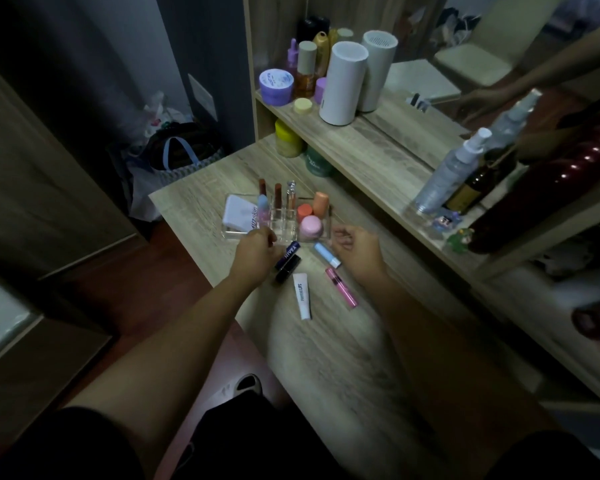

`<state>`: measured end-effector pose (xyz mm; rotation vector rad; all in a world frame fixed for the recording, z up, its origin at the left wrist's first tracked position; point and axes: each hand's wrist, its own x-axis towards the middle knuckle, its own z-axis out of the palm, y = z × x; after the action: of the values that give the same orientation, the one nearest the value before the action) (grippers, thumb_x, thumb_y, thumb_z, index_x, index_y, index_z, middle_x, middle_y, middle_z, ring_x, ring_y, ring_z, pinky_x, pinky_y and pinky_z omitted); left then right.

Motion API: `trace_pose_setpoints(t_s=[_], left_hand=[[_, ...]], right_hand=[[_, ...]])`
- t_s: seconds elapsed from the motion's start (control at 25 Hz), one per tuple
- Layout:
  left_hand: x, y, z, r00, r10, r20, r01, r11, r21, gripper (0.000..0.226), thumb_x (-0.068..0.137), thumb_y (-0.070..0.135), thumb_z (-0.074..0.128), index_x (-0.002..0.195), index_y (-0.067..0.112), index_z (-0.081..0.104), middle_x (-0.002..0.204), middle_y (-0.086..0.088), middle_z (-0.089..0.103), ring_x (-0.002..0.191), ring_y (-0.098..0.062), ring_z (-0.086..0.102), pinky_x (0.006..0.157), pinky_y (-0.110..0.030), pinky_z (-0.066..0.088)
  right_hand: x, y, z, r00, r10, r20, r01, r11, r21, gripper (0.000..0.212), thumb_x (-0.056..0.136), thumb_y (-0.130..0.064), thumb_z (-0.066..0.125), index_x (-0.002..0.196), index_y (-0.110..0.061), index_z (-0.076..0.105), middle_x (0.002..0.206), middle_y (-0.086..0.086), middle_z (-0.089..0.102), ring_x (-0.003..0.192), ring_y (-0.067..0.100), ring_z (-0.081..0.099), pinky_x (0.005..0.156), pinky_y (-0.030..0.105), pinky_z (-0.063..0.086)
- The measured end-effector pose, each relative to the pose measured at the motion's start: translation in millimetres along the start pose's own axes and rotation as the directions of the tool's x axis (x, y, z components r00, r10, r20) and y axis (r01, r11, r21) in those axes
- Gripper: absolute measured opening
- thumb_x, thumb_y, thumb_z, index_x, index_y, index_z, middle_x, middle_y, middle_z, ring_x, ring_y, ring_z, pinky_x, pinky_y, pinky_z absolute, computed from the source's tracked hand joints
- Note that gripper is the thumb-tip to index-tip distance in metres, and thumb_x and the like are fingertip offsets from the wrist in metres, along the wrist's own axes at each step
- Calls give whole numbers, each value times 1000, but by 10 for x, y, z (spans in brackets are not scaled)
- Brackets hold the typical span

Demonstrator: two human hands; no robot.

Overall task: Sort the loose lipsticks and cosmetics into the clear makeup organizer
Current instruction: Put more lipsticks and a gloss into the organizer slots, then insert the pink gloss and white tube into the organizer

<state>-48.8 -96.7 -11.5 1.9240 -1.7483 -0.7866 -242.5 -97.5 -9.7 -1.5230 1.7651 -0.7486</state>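
Fingers point(270, 237) of left hand point(253, 252) curled near the NIVEA stick point(289, 253), grasp unclear; right hand point(355, 249) loosely curled, empty. Probably light, rigid, slick: pinch mid-barrel. Organizer point(236, 233) at twelve o'clock.

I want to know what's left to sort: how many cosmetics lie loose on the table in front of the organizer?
5: dark-blue Nivea stick, black tube beside it, white squeeze tube, light-blue stick, pink tube. The left hand may hide more.
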Motion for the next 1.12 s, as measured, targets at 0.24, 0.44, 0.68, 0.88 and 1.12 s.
trace_pose_setpoints(t_s=[0.24, 0.44, 0.68, 0.88, 1.12], left_hand=[[-374, -8, 390, 980, 75, 185, -86, 995, 52, 18, 84, 18, 64, 89, 1, 62, 94, -21, 68, 88, -34, 62, 75, -35, 46], [-550, 28, 654, 965, -11, 262, -17, 994, 106, 32, 83, 26, 66, 101, 2, 58, 109, -20, 59, 97, -31, 57, 83, -38, 48], [-620, -4, 714, 961, -67, 270, 43, 995, 93, 35, 78, 21, 71, 102, 6, 52, 110, -22, 59, 96, -33, 57, 74, -32, 45], [-624, -20, 739, 962, -103, 251, 90, 994, 61, 39, 76, 24, 74, 102, 6, 53, 106, -19, 63, 95, -30, 60, 79, -36, 50], [-603, -124, 617, 998, -17, 58, 19, 1000, -25, 19, 87, 20, 62, 92, 2, 64, 97, -18, 67, 84, -26, 60, 72, -30, 45]], right_hand=[[-369, 304, 67, 989, 146, 7, -142, 971, -193, 22, 89, -16, 60, 107, -4, 63, 103, 13, 70, 86, 19, 64, 75, 28, 53], [-542, 391, 181, 968, 234, 88, -188, 915, -357, 26, 90, -18, 58, 111, -4, 58, 106, 15, 67, 95, 27, 64, 88, 43, 54], [-599, 440, 156, 939, 325, 109, -288, 920, -264, 31, 84, -13, 66, 114, -7, 59, 108, 13, 68, 94, 25, 66, 88, 43, 55], [-620, 537, 180, 929, 358, 96, -343, 928, -148, 32, 79, -10, 71, 109, -8, 61, 106, 11, 70, 87, 20, 67, 83, 40, 58], [-674, 490, 215, 950, 295, 99, -302, 951, 65, 30, 79, -14, 71, 108, -14, 63, 99, 1, 70, 73, 2, 61, 59, 17, 49]])
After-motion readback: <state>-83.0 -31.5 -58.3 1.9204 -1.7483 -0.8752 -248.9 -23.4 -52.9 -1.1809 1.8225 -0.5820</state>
